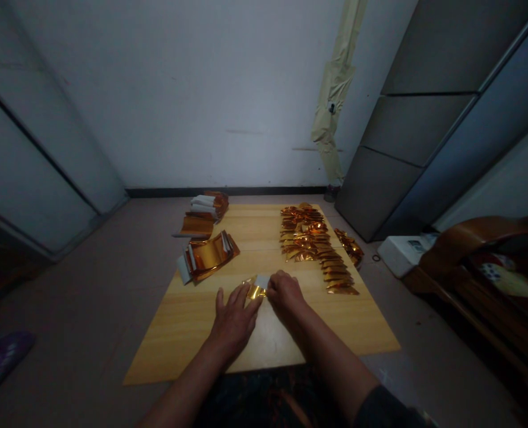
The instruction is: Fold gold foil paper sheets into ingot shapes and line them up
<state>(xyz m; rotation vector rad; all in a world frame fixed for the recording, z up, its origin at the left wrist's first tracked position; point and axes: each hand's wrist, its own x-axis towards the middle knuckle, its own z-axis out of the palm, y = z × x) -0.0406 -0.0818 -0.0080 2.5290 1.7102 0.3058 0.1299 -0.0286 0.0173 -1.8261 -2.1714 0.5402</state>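
Note:
A small piece of gold foil paper (257, 291) with a grey-white patch on its far side lies on the wooden board, between my two hands. My left hand (234, 318) rests palm down with fingers stretched out, their tips touching the foil's left side and near edge. At the right edge of the same sheet, my right hand (285, 289) is closed, with thumb and fingers pinching it; the fingertips are partly hidden. To the left sits a loose stack of curved gold foil sheets (209, 254). Rows of folded gold foil pieces (306, 235) lie to the right.
The wooden board (192, 345) spans the front. More foil bundles (196, 224) lie at its far left corner. Beyond the right edge is a heap of folded foil (349, 246). A grey cabinet (388, 131), a white box (400, 255) and a wooden seat (459, 255) stand at right.

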